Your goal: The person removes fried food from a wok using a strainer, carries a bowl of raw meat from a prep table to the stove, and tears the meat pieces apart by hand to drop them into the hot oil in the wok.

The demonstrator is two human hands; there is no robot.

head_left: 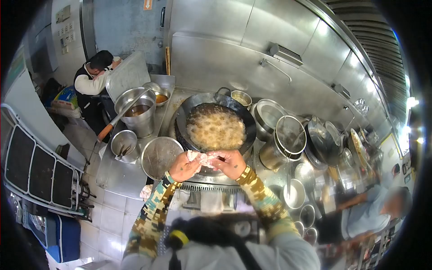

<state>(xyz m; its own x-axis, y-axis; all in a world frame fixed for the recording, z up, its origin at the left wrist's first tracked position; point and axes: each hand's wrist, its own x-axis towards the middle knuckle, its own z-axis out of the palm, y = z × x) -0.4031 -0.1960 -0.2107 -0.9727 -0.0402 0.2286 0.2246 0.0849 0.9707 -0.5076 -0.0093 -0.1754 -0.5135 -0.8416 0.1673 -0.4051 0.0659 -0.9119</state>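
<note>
My left hand (182, 168) and my right hand (231, 164) are close together at the near rim of a large black wok (249, 121). Between them is a pale, pinkish-white lumpy piece (201, 159), possibly raw coated meat, with the fingers of both hands closed on it. Foaming golden oil (216, 127) bubbles in the wok. Whatever is frying under the foam is hard to make out. Just left of my left hand lies a round, shallow metal pan (158, 158) with residue on its bottom.
Left stand a tall metal pot (146, 122) with a wooden-handled tool (119, 118) across it and a small pot (125, 146). Strainers (290, 134) and stacked pots (269, 113) crowd the right. One person (92, 83) bends at far left; another (369, 211) stands at right.
</note>
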